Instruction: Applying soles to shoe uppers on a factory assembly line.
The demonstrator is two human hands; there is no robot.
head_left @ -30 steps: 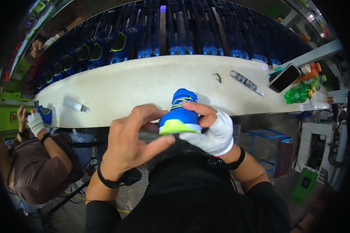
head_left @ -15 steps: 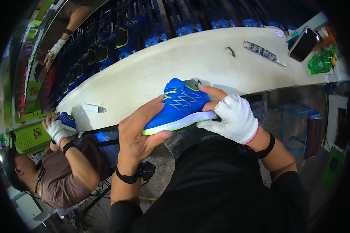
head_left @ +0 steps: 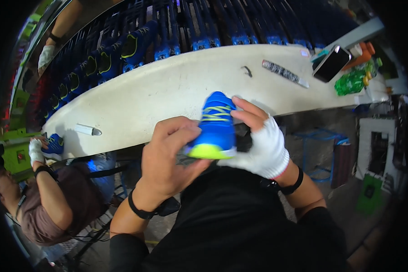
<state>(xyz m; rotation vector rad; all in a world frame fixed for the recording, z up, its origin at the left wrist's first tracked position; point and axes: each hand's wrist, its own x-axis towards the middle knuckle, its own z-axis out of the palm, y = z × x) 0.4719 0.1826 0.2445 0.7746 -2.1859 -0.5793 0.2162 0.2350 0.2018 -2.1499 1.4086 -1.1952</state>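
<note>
Between my two hands is a blue shoe (head_left: 215, 129) with yellow-green laces and a yellow-green toe edge, its toe pointed toward me. It is held just off the near edge of the white table (head_left: 167, 95). My bare left hand (head_left: 170, 152) grips the toe end, thumb along the side and fingers around it. My right hand (head_left: 263, 143), in a white glove with bare fingertips, has its fingers against the shoe's upper at the heel end. Its thumb is near the sole, partly blurred. The shoe's underside and back are hidden.
On the table lie a patterned marker-like tool (head_left: 285, 73), a small dark scrap (head_left: 246, 70), a white tube (head_left: 88, 130), a phone (head_left: 332, 63) and a green bottle (head_left: 350, 82). Several blue shoes (head_left: 105, 61) stand on the dark conveyor behind. At left, a co-worker (head_left: 61, 199) holds another shoe.
The shoe has turned from side-on to toe toward me, both hands turning with it. The view has shifted, so table items appear further left. The co-worker still holds a shoe.
</note>
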